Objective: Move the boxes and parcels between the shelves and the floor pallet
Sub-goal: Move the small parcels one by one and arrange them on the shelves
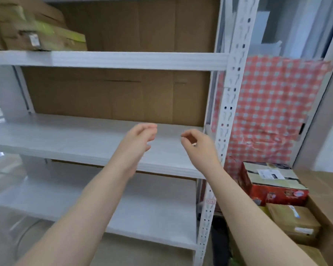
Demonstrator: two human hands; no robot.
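Observation:
Both my arms reach out over the middle shelf (65,139) of a white metal rack. My left hand (138,139) hangs above the shelf board with fingers loosely curled, holding nothing. My right hand (196,143) is a little to its right, near the rack's upright post (227,116), fingers also loosely curled and empty. A brown cardboard box with green print (37,33) lies on the upper shelf at the far left. To the lower right, a red box with a white label (271,183) rests on top of a brown parcel (292,221).
Flat cardboard sheets (123,95) line the back of the rack. A red-and-white checked cloth (265,104) hangs right of the post. The lower shelf (123,212) holds nothing visible. Another cardboard surface (323,191) lies at the far right beside the stacked parcels.

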